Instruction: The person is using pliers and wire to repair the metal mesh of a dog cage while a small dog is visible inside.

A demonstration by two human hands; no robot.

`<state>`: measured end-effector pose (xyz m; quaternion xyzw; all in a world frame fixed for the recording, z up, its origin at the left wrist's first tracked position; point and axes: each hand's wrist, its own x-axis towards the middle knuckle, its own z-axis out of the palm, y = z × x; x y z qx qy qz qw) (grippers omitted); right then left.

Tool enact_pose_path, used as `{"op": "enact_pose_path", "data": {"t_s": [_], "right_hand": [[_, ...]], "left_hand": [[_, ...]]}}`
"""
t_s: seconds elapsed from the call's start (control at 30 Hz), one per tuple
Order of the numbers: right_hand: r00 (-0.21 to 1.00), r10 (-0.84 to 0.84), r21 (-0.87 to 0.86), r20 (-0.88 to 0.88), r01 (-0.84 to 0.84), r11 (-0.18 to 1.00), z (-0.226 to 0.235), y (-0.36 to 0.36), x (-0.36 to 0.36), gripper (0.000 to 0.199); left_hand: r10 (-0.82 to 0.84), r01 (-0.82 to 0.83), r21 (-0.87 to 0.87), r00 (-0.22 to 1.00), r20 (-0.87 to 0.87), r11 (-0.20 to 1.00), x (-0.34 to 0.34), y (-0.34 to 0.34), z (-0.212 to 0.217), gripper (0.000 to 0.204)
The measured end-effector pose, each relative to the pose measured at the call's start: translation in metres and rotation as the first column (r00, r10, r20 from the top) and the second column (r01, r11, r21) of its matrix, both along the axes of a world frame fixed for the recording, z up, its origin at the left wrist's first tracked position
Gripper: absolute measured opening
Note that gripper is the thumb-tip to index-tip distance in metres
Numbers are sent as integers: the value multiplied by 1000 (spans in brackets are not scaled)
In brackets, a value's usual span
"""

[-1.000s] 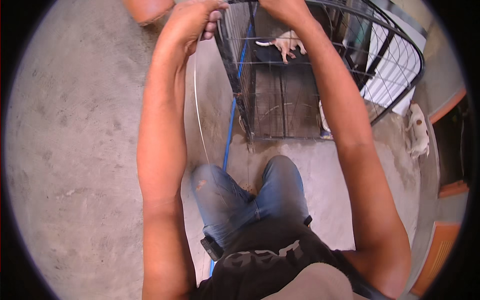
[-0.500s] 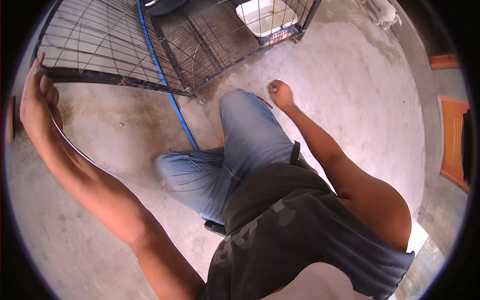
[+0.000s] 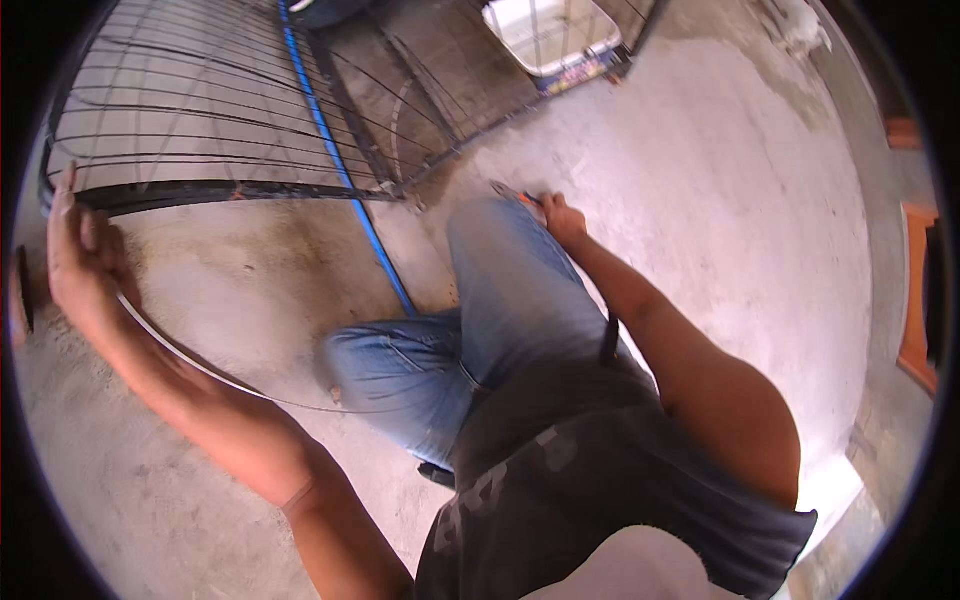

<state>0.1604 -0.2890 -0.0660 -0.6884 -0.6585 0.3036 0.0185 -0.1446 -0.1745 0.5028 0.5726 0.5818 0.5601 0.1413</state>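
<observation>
At the far left, my left hand (image 3: 85,245) is beside the corner of a black wire cage door (image 3: 190,192). Its index finger points up along the frame while the other fingers curl in. A thin pale wire (image 3: 175,345) trails from this palm along my forearm toward my bent knee; the fingers partly hide its grip. Beyond my raised knee, my right hand (image 3: 566,222) is closed around pliers (image 3: 507,191) with reddish-orange on the handles. Their metal jaws point left, toward the cage, and touch nothing that I can see.
A blue hose (image 3: 375,245) runs under the door and past my legs. Inside the cage stands a white basin (image 3: 550,45). Grey concrete floor (image 3: 720,220) surrounds me. A pale animal (image 3: 795,28) lies at the far right, and an orange wooden piece (image 3: 917,300) is by the right wall.
The pliers now show in my right hand, which was a blurred fist in the earlier frame. The view has shifted slightly; my left hand stays by the door corner.
</observation>
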Motion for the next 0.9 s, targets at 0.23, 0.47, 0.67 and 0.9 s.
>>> {"op": "enact_pose_path", "data": {"t_s": [0.23,0.47,0.67,0.9], "right_hand": [[981,158,-203,109,-134,970,-23,22,-2,36],[979,139,-304,147,-89,948,15,-27,47,37],[972,-9,-449,233,116,886,20,-46,79,32],[946,-106,-356,306,217,909,139,-11,118,29]], "left_hand": [[-147,142,84,988,50,986,-6,11,-24,36],[-121,103,159,987,106,982,-1,10,-31,32],[-224,178,220,952,208,959,-1,21,-46,35],[-171,108,207,934,315,972,11,17,-44,38]]}}
